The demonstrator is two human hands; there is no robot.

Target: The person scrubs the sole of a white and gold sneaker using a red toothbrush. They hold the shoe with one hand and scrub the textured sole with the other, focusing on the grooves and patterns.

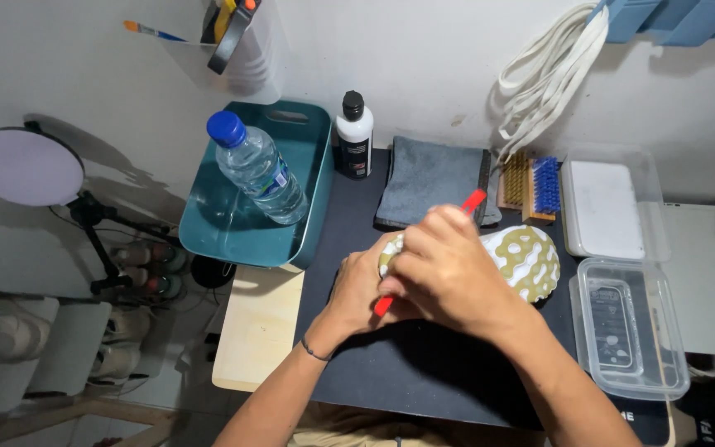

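Just right of the teal tray (208, 223), the left hand (356, 290) steadies an olive-and-white shoe (531, 261) while the right hand (448, 269), its grip closed on a red-handled tool (475, 199), works it; steady pressure seems needed.

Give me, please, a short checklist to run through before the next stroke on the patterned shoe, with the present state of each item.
1. Shoe steadied by the left hand: ok.
2. Red-handled tool gripped in the right hand: ok.
3. Tool's working end on the shoe: cannot tell, hidden by the hands.
4. Water bottle capped, in the teal tub: ok.
5. Grey cloth within reach behind the shoe: ok.
6. Black mat under the shoe: ok.
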